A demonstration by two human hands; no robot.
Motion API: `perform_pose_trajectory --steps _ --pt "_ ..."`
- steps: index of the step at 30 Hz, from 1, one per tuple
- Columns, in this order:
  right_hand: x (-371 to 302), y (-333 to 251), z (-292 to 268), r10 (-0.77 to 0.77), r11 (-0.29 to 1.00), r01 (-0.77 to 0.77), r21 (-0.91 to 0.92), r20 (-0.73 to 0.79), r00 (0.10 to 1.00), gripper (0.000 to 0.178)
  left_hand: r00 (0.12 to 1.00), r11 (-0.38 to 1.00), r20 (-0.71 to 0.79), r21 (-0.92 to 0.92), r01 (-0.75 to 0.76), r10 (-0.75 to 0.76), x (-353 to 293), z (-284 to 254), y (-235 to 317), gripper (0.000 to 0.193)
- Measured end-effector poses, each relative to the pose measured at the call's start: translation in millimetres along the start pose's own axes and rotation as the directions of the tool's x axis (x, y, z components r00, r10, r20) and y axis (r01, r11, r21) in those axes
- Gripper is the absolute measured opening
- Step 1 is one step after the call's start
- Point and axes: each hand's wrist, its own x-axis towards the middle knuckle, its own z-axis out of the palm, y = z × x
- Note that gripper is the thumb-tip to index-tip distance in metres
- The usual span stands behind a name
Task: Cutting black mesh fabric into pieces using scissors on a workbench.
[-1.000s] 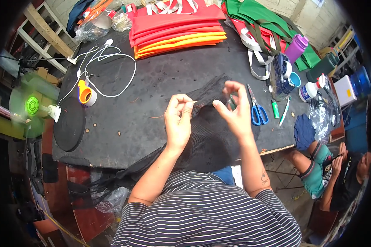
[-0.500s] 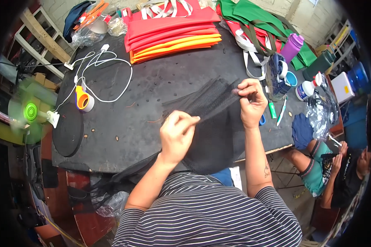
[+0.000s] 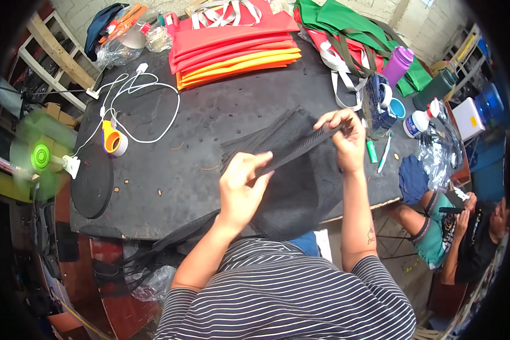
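Note:
Black mesh fabric [image 3: 292, 201] hangs over the near table edge in front of me and trails off to the left. My left hand [image 3: 242, 190] pinches one end of a folded strip along its edge, thumb below and fingers above. Higher up and to the right, my right hand [image 3: 348, 139] grips the other end of that strip, its fingers curled over the mesh. The folded edge is stretched at a slant between both hands. Just beyond it lies a fanned pile of black mesh pieces [image 3: 266, 136] on the dark table [image 3: 158, 209].
Red and orange bags [image 3: 232, 48] are stacked at the back, green bags [image 3: 345, 25] at the back right. A purple bottle [image 3: 398, 65], white bottle [image 3: 419, 123] and green marker [image 3: 372, 152] stand or lie rightward. Left are a tape dispenser [image 3: 114, 141], white cable [image 3: 175, 113] and fan [image 3: 41, 157]. A person [image 3: 464, 243] sits at right.
The mesh edge between my hands has been pulled up into a straighter fold. My right hand has shifted slightly right and turned, and my left fingers have spread a little along the edge.

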Motion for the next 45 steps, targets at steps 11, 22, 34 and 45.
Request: perform_pose_trajectory --steps 11,22,34,45 --pt "31 -129 -69 -0.108 0.911 -0.029 -0.411 -0.306 0.946 0.027 0.717 0.765 0.642 -0.306 0.566 -0.274 -41 -74 1 0.019" --pt "52 57 -68 0.341 0.608 -0.382 -0.696 -0.206 0.917 0.045 0.786 0.768 0.339 -0.222 0.601 -0.517 -23 -58 -77 0.009" --pt "-47 56 -147 -0.097 -0.022 -0.258 -0.966 -0.255 0.962 0.026 0.902 0.9 0.065 0.126 0.418 -0.428 -24 -37 -77 0.014" --pt "-74 0 -76 0.309 0.395 -0.157 -0.905 -0.03 0.951 0.046 0.96 0.932 -0.033 0.235 0.276 -0.276 -18 -30 -64 0.01"
